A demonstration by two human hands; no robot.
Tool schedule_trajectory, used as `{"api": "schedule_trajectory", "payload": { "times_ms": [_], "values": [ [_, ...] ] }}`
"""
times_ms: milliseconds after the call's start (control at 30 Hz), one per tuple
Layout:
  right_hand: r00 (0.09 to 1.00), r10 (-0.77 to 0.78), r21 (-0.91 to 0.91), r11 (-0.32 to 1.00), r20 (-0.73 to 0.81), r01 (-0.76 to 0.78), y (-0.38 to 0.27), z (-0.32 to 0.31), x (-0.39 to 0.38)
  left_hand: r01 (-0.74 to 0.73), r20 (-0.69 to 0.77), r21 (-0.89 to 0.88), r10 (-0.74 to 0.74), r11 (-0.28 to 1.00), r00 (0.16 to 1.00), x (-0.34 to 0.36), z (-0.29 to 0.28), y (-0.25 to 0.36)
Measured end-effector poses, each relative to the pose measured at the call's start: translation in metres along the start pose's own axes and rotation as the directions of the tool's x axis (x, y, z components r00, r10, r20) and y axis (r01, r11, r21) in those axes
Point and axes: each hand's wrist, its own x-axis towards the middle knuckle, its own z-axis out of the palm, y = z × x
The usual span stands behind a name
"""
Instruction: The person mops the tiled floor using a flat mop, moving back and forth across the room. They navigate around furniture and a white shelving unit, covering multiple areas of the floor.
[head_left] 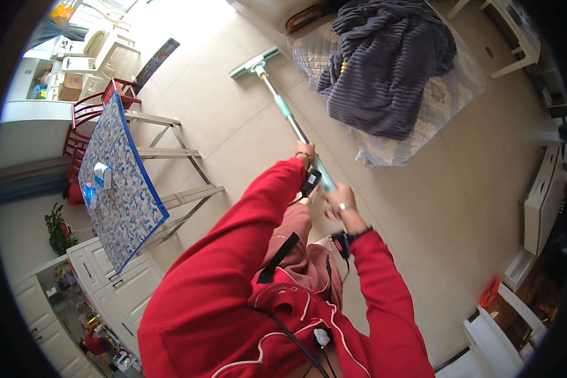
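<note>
A flat-headed floor mop [282, 106] with a pale green and silver pole slants away from me. Its long green head [254, 62] lies on the beige tiles. Partway down the pole, my left hand [305, 150] is closed around it. My right hand [341, 196] grips the green section at the near end of the pole, its fingers partly hidden. Both my arms are in red sleeves, with dark straps at the wrists. My feet show in part beneath the pole.
On the right of the mop, a dark grey ribbed blanket [390, 69] lies heaped on a quilted pad [450, 94]. A table with a blue-edged floral cover [123, 189] and metal legs stands left. Red chairs [85, 113], white cabinets [110, 277] and white furniture [544, 198] line the sides.
</note>
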Motion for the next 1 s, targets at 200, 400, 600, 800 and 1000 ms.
{"api": "schedule_trajectory", "payload": {
  "times_ms": [200,400,600,800,1000],
  "values": [
    [0.993,-0.105,0.202,0.975,0.046,0.093,-0.021,0.013,0.025,-0.026,0.014,0.258,0.023,0.966,1.000,0.003,-0.024,0.036],
    [0.993,-0.019,0.294,0.956,0.114,-0.016,0.106,-0.063,-0.128,0.142,0.088,0.427,-0.197,0.893,0.976,-0.106,0.032,-0.018],
    [0.933,0.343,0.166,0.919,0.111,-0.357,0.238,-0.175,-0.344,0.235,0.391,0.477,-0.444,0.847,0.806,-0.249,0.126,-0.167],
    [0.751,0.571,-0.470,0.590,-0.332,-0.657,0.295,-0.204,-0.426,0.414,0.547,0.443,-0.606,0.795,0.578,-0.343,0.216,-0.314],
    [0.816,0.452,-0.594,0.563,-0.360,-0.574,0.297,-0.212,-0.390,0.069,0.780,0.476,-0.457,0.877,0.427,-0.271,0.219,-0.321]
  ]
}}
